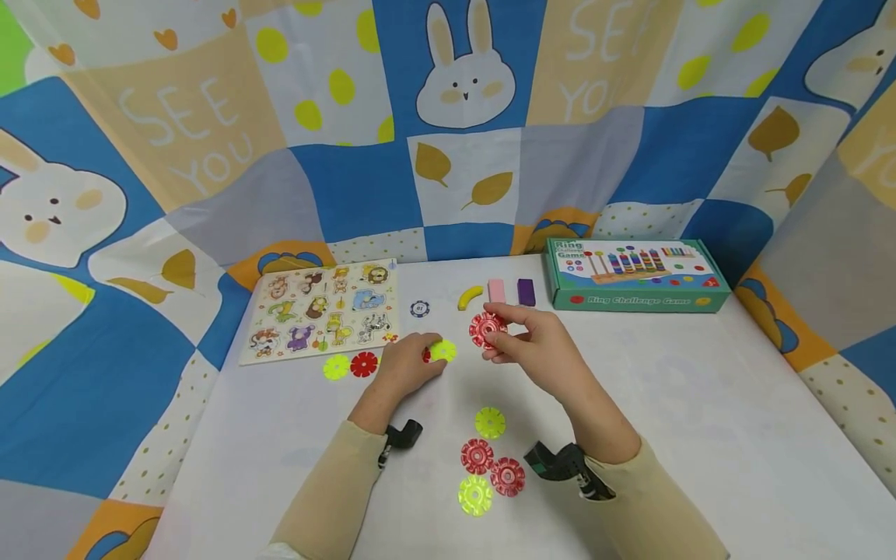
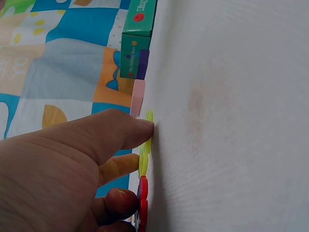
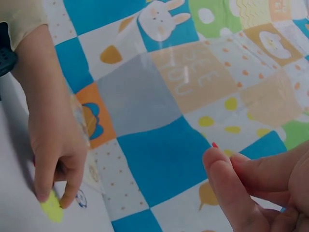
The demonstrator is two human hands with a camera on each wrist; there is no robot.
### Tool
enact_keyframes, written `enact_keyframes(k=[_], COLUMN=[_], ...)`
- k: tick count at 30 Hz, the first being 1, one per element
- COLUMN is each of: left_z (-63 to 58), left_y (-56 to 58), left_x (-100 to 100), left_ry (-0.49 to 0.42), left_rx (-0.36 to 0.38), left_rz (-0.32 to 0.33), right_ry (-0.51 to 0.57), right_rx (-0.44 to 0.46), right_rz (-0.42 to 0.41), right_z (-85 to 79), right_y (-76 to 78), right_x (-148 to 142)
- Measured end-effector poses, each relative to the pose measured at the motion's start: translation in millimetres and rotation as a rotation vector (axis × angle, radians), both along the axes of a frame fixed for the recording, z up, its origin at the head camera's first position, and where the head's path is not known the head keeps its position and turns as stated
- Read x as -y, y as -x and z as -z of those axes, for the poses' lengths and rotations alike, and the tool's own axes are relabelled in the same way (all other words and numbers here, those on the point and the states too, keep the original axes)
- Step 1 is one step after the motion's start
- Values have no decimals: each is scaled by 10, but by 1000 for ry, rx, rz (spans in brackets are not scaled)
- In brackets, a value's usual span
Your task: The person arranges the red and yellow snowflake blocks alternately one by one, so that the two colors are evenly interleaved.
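Up off the table, my right hand (image 1: 542, 346) pinches a red notched plastic disc (image 1: 483, 327) between thumb and fingers. Only a thin red edge of that disc (image 3: 215, 145) shows in the right wrist view. My left hand (image 1: 406, 367) is down at the tabletop, thumb and index finger on opposite edges of a yellow-green notched disc (image 1: 444, 351). Beside it, a red disc (image 2: 143, 203) sits by the curled fingers, mostly hidden in the head view. Left of this hand lie another red disc (image 1: 363, 364) and a yellow-green one (image 1: 337, 367).
Nearer me lie two yellow-green discs (image 1: 490, 422) and two red discs (image 1: 477, 456). An animal puzzle board (image 1: 318, 311) is at back left. Behind the hands are a round chip (image 1: 420, 309), toy banana (image 1: 470, 297), pink block (image 1: 496, 290), purple block (image 1: 526, 292) and green game box (image 1: 633, 276).
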State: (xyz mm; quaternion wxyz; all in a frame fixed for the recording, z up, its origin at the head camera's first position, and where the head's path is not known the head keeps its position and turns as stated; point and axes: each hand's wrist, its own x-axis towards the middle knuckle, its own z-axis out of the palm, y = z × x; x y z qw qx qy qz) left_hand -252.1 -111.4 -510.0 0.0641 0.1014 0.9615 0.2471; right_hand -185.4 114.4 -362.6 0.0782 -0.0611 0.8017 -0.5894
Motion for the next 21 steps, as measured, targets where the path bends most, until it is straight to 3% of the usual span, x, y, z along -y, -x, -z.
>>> enact_keyframes(k=[4, 10, 16, 21], left_z=[-7, -3, 6, 4], left_y=[-3, -8, 3, 3], left_x=[-1, 1, 1, 2], left_ry=[-6, -13, 0, 1], left_rx=[9, 10, 1, 2], left_rz=[-4, -2, 3, 6], right_ry=[-92, -226, -249, -223], right_rx=[-4, -33, -87, -36], right_rz=[45, 39, 28, 34], right_z=[-29, 32, 245, 486], right_y=[124, 290, 455, 586], right_x=[45, 98, 147, 154])
